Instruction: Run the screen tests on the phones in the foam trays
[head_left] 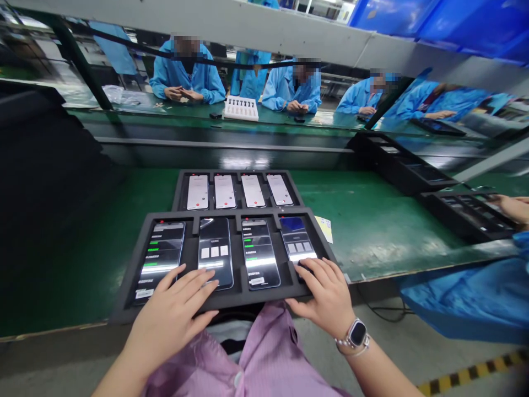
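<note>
A black foam tray (237, 300) holds several phones in a row, screens up. My left hand (177, 303) lies with fingers spread over its front edge, by the far-left phone (161, 248) and the phone beside it (215, 256). My right hand (324, 292) rests with fingers apart on the lower end of the far-right phone (294, 234), covering part of it. Between the hands, a phone (260, 253) shows text with green bars. Behind, a second black tray (181, 193) bears several phones with white screens, among them one at its left (197, 192).
A yellow and white paper (325, 229) lies right of the near tray. Dark stacked trays (41, 209) stand at the left. More black trays (446, 220) are at the right, beside another person's hand (510, 207). People in blue coats sit across the bench behind a white rack (241, 110).
</note>
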`<state>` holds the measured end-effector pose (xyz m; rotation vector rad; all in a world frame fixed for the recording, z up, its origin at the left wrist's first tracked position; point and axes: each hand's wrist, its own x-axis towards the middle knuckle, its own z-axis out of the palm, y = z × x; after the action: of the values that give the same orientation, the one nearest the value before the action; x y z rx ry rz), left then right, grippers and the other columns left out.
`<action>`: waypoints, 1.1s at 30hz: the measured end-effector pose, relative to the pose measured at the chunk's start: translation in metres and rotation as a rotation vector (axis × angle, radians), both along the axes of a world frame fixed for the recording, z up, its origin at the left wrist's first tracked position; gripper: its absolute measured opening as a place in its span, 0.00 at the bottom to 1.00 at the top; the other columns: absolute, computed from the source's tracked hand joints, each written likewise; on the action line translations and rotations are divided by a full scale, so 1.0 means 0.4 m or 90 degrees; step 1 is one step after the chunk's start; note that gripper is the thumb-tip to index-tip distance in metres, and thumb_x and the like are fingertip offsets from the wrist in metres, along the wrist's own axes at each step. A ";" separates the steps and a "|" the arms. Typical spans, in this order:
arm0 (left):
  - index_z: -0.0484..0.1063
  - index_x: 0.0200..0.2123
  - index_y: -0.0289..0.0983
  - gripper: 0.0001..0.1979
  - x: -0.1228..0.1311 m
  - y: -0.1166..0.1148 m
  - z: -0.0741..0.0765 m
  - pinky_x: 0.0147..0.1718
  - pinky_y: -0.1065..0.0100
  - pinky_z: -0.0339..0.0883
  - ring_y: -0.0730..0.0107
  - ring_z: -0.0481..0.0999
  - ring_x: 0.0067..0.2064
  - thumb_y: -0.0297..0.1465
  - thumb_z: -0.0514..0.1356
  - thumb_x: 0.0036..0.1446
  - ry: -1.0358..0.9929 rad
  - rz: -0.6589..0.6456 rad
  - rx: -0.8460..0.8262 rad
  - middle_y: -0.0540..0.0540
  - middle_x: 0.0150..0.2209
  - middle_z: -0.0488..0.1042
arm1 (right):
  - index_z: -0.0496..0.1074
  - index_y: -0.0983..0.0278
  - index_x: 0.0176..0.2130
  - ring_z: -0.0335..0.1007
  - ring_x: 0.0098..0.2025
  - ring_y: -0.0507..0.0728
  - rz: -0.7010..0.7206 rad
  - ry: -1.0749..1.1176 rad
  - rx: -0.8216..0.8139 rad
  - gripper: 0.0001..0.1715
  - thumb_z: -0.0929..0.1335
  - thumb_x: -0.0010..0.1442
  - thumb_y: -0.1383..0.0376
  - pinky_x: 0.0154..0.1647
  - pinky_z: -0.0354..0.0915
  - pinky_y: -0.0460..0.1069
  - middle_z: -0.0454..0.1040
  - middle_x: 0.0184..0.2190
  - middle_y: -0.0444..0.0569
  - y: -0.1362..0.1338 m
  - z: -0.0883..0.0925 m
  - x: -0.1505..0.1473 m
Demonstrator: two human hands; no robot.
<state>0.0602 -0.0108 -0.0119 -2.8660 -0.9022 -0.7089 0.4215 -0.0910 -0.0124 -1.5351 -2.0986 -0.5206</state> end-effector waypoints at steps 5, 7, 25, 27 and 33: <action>0.75 0.58 0.39 0.17 -0.008 0.002 -0.002 0.70 0.48 0.52 0.55 0.78 0.59 0.40 0.55 0.74 0.039 -0.001 -0.003 0.43 0.59 0.79 | 0.73 0.64 0.53 0.74 0.52 0.65 0.001 0.001 -0.002 0.29 0.69 0.66 0.45 0.62 0.63 0.63 0.77 0.51 0.57 -0.001 -0.002 0.002; 0.75 0.58 0.39 0.17 -0.010 0.003 -0.001 0.69 0.48 0.53 0.55 0.78 0.59 0.40 0.56 0.73 0.042 -0.006 -0.006 0.43 0.60 0.78 | 0.73 0.64 0.53 0.74 0.52 0.65 0.003 0.001 -0.004 0.29 0.68 0.67 0.44 0.62 0.63 0.63 0.77 0.51 0.57 -0.001 -0.001 0.003; 0.76 0.56 0.37 0.15 -0.004 0.008 0.034 0.64 0.48 0.61 0.54 0.80 0.57 0.38 0.57 0.73 0.020 -0.018 -0.037 0.42 0.57 0.80 | 0.75 0.63 0.53 0.75 0.50 0.66 0.002 -0.018 -0.015 0.31 0.71 0.65 0.43 0.62 0.64 0.63 0.79 0.50 0.56 0.004 -0.008 0.011; 0.76 0.56 0.38 0.16 -0.005 0.008 0.033 0.65 0.47 0.61 0.54 0.80 0.57 0.38 0.58 0.73 0.022 -0.014 -0.044 0.42 0.58 0.80 | 0.75 0.64 0.53 0.76 0.50 0.66 0.007 -0.021 -0.009 0.31 0.72 0.64 0.43 0.61 0.64 0.63 0.79 0.50 0.56 0.005 -0.008 0.012; 0.77 0.57 0.39 0.17 -0.008 0.004 0.037 0.69 0.45 0.57 0.53 0.79 0.59 0.39 0.61 0.70 0.019 -0.008 -0.091 0.43 0.59 0.79 | 0.75 0.64 0.54 0.77 0.50 0.66 0.027 -0.015 -0.009 0.30 0.73 0.64 0.45 0.60 0.66 0.63 0.80 0.49 0.55 0.005 -0.005 0.016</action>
<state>0.0571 -0.0090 0.0027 -2.9997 -0.9685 -0.6256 0.4278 -0.0891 -0.0146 -1.4952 -2.1515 -0.5123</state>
